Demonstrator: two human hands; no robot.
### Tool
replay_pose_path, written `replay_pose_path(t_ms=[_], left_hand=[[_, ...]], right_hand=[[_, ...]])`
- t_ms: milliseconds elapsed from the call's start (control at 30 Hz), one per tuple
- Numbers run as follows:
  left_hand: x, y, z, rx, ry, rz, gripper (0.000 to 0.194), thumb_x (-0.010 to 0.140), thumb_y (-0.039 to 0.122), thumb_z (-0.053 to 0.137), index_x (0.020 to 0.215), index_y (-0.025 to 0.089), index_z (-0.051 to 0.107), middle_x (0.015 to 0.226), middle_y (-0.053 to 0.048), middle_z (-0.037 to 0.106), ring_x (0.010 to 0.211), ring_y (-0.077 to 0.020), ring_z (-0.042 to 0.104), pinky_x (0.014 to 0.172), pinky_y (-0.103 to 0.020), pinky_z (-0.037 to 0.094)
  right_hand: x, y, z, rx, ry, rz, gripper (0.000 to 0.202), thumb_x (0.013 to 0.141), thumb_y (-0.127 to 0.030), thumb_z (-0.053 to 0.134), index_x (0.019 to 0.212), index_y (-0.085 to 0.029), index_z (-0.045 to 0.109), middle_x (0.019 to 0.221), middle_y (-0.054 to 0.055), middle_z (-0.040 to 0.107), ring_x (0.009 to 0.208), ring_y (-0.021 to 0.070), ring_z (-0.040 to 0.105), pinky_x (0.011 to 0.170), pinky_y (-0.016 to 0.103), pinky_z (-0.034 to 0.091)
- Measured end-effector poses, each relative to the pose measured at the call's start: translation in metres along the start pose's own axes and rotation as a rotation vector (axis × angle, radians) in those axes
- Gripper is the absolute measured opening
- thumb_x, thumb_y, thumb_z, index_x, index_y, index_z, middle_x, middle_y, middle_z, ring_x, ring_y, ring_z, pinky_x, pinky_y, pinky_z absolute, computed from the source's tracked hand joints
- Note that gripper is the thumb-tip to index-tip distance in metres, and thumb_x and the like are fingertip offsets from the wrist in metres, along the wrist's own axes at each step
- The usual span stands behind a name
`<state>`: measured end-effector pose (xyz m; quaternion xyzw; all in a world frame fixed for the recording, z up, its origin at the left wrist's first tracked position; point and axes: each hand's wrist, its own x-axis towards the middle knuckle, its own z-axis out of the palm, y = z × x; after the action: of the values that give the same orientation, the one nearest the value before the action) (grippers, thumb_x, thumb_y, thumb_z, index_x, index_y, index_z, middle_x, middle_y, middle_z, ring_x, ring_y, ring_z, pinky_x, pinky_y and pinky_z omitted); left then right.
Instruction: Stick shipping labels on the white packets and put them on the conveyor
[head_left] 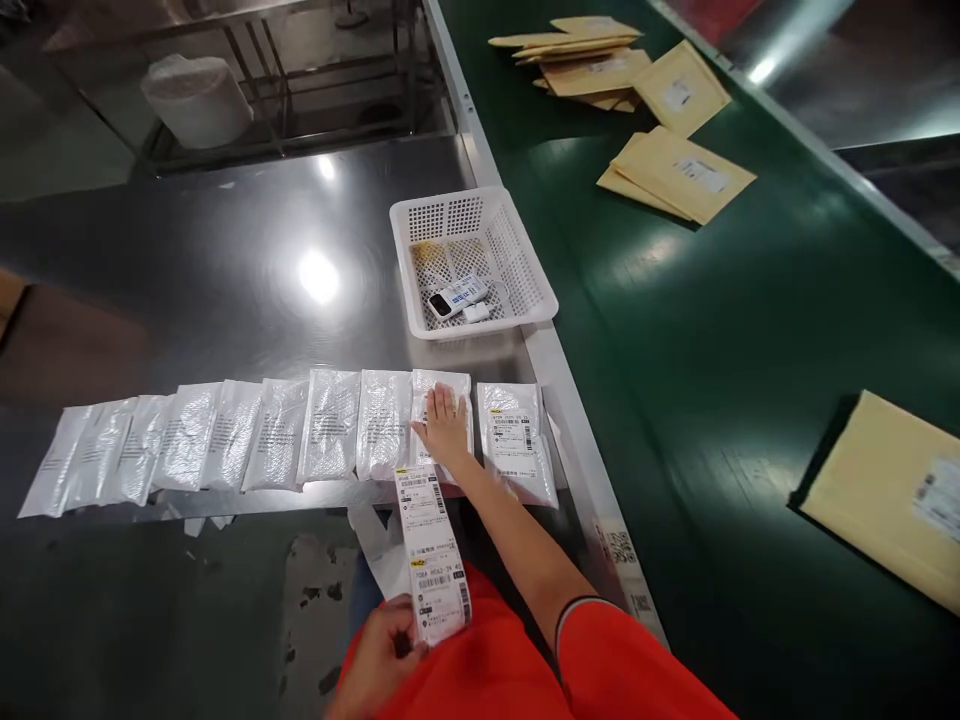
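My right hand [445, 428] lies flat, fingers spread, on a white bubble mailer [421, 395] near the table's front edge. In my left hand [384, 650], low in the view, is a strip of printed shipping labels [433, 560], pinched at its lower end. The strip's upper end reaches up to the bottom edge of the mailers. Just right of my right hand sits another white mailer [514, 440] with a label on its face. Leftward runs a row of several more white bubble mailers [328, 425], some overlapping, with small printed text.
A white plastic basket [420, 290] at the table's right edge holds a small white device [457, 295] with a dark screen. Beyond the metal rail, a green conveyor belt [675, 330] carries several yellow padded envelopes [701, 172]. A wrapped roll [196, 100] stands behind the steel table [225, 250].
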<state>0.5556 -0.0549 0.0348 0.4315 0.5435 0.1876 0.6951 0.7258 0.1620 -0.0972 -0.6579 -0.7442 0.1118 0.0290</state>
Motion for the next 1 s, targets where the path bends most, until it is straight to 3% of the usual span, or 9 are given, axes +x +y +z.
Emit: replay_pose_path(t_ms=[167,300,467,567,667,733,800,900,1000], left_hand=[[-0.008,0.032,-0.020,0.008,0.079,0.035,0.026,0.074,0.040,0.070,0.058,0.020,0.071,0.122,-0.013,0.064,0.119,-0.0327,0.055,0.094,-0.037,0.049],[-0.008,0.048,-0.045,0.004,0.054,0.116,0.021,0.072,0.038,0.072,0.063,0.019,0.076,0.117,-0.012,0.069,0.109,-0.0327,0.061,0.088,-0.037,0.051],[-0.003,0.057,-0.076,0.033,-0.033,0.203,0.021,0.071,0.037,0.072,0.070,0.017,0.079,0.103,-0.011,0.074,0.099,-0.0306,0.064,0.087,-0.038,0.050],[-0.003,0.061,-0.086,0.066,-0.139,0.204,0.025,0.069,0.039,0.072,0.063,0.016,0.077,0.089,-0.010,0.075,0.091,-0.0292,0.065,0.080,-0.036,0.051],[-0.004,0.057,-0.095,0.087,-0.248,0.181,0.025,0.070,0.038,0.071,0.059,0.016,0.074,0.082,-0.008,0.074,0.084,-0.0270,0.065,0.075,-0.034,0.051],[-0.004,0.046,-0.108,0.109,-0.298,0.145,0.026,0.070,0.038,0.070,0.059,0.015,0.073,0.080,-0.007,0.074,0.082,-0.0272,0.065,0.075,-0.034,0.051],[-0.002,0.030,-0.128,0.163,-0.327,0.091,0.028,0.070,0.041,0.070,0.061,0.015,0.073,0.081,-0.007,0.075,0.084,-0.0295,0.066,0.078,-0.037,0.051],[0.010,0.009,-0.159,0.308,-0.207,0.026,0.031,0.065,0.045,0.074,0.080,0.018,0.075,0.099,-0.011,0.075,0.098,-0.0358,0.066,0.086,-0.042,0.050],[0.030,0.011,-0.173,0.246,0.056,0.097,0.063,0.058,0.045,0.079,0.115,0.021,0.065,0.132,-0.015,0.061,0.120,-0.0370,0.057,0.098,-0.044,0.045]], right_hand=[[-0.025,0.000,0.004,-0.004,0.020,-0.080,0.072,0.095,-0.052,0.032,0.152,-0.009,0.020,0.159,0.014,0.013,0.147,0.0309,0.009,0.117,0.051,0.011],[-0.032,-0.002,0.003,0.030,0.091,-0.006,0.064,0.096,-0.046,0.035,0.150,-0.012,0.031,0.157,0.014,0.024,0.144,0.0336,0.018,0.115,0.053,0.016],[-0.075,-0.013,-0.003,0.219,0.214,0.198,0.050,0.097,-0.038,0.034,0.135,-0.011,0.053,0.145,0.019,0.045,0.139,0.0360,0.030,0.112,0.062,0.014],[-0.088,-0.027,-0.030,0.559,0.257,0.263,0.045,0.096,-0.044,0.035,0.113,-0.017,0.067,0.137,0.016,0.054,0.135,0.0354,0.037,0.110,0.059,0.025],[-0.076,-0.053,-0.068,1.084,0.123,0.184,0.044,0.093,-0.051,0.040,0.117,-0.021,0.062,0.117,0.012,0.065,0.110,0.0276,0.059,0.092,0.044,0.048],[-0.064,-0.073,-0.089,1.319,0.060,0.178,0.045,0.085,-0.052,0.054,0.120,-0.023,0.058,0.099,0.006,0.069,0.088,0.0229,0.065,0.077,0.037,0.053],[-0.060,-0.092,-0.103,1.391,0.111,0.232,0.044,0.075,-0.048,0.066,0.111,-0.023,0.060,0.087,0.002,0.067,0.076,0.0195,0.063,0.068,0.032,0.053],[-0.071,-0.115,-0.109,1.311,0.211,0.279,0.031,0.072,-0.040,0.068,0.096,-0.021,0.063,0.079,0.000,0.064,0.069,0.0164,0.057,0.062,0.028,0.049],[-0.096,-0.134,-0.107,1.174,0.202,0.248,0.022,0.074,-0.031,0.064,0.093,-0.022,0.065,0.076,-0.001,0.064,0.065,0.0151,0.055,0.060,0.026,0.045]])
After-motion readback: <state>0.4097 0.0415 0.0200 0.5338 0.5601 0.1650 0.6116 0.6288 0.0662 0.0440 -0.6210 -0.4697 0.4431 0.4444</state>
